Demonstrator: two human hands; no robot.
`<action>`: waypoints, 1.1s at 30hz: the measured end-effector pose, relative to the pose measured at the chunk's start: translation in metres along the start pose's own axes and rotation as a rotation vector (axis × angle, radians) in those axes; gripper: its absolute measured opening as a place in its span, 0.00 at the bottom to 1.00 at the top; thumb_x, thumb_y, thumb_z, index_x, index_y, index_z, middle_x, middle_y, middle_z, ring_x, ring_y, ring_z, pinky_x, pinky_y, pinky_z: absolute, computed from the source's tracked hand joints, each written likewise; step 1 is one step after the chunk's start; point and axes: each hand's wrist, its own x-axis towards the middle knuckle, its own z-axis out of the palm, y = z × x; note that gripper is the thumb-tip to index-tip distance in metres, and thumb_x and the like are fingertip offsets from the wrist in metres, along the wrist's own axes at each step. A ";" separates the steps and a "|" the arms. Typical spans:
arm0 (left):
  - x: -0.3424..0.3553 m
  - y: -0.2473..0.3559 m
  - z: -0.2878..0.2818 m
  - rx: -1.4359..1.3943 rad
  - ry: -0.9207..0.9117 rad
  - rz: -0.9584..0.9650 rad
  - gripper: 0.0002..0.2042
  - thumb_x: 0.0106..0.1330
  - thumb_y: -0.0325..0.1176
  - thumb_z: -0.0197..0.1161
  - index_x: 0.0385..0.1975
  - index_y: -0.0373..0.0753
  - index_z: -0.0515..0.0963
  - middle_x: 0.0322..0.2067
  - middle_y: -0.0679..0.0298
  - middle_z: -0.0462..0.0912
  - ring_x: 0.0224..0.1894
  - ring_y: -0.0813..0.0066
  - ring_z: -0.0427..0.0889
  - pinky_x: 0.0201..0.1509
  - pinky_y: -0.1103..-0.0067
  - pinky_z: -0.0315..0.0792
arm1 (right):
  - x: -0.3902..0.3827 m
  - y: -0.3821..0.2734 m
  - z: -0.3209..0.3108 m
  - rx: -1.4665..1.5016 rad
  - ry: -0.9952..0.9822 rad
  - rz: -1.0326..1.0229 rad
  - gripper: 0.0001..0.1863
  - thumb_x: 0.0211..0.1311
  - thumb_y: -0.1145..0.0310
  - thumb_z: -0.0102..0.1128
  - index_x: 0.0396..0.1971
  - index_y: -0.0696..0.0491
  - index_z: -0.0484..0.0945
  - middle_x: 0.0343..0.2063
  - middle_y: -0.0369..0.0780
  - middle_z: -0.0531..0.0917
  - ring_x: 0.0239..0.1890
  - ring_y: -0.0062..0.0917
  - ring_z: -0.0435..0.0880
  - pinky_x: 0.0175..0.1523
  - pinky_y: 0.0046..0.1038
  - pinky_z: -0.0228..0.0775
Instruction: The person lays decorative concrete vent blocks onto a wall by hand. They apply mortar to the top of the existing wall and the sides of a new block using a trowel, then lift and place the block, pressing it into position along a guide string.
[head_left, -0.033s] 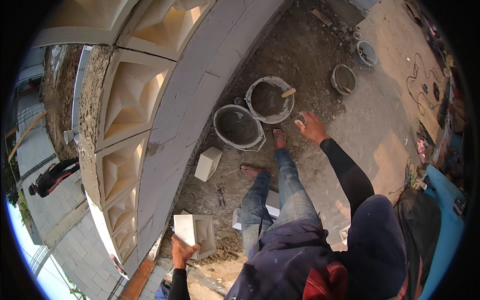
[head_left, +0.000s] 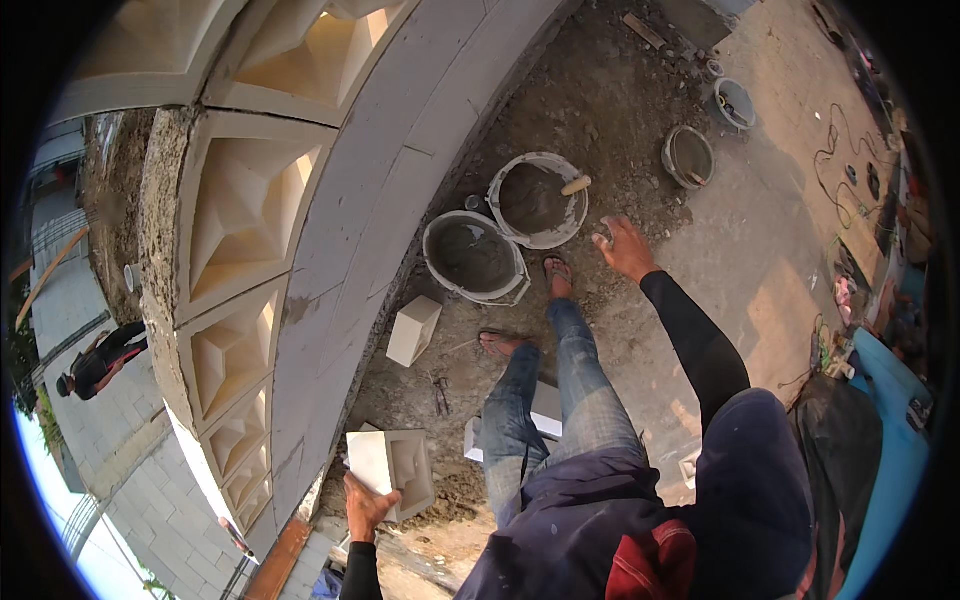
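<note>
Left fingers [head_left: 354,486] clasping plain-faced cream block [head_left: 368,460] | right fingers [head_left: 621,230] loosely spread, near mortar bucket [head_left: 549,241]

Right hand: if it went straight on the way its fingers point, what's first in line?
Right hand would likely meet the upper bucket's rim, near the pale handle. Depth is unclear from this view; it might pass above.
</note>
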 end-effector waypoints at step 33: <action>0.136 0.213 0.160 -1.701 -0.492 -0.645 0.37 0.59 0.60 0.66 0.64 0.43 0.72 0.58 0.58 0.80 0.57 0.56 0.82 0.58 0.59 0.79 | -0.131 -0.011 -0.006 0.696 -0.289 -0.042 0.18 0.69 0.61 0.62 0.50 0.58 0.77 0.30 0.49 0.85 0.30 0.43 0.87 0.36 0.35 0.79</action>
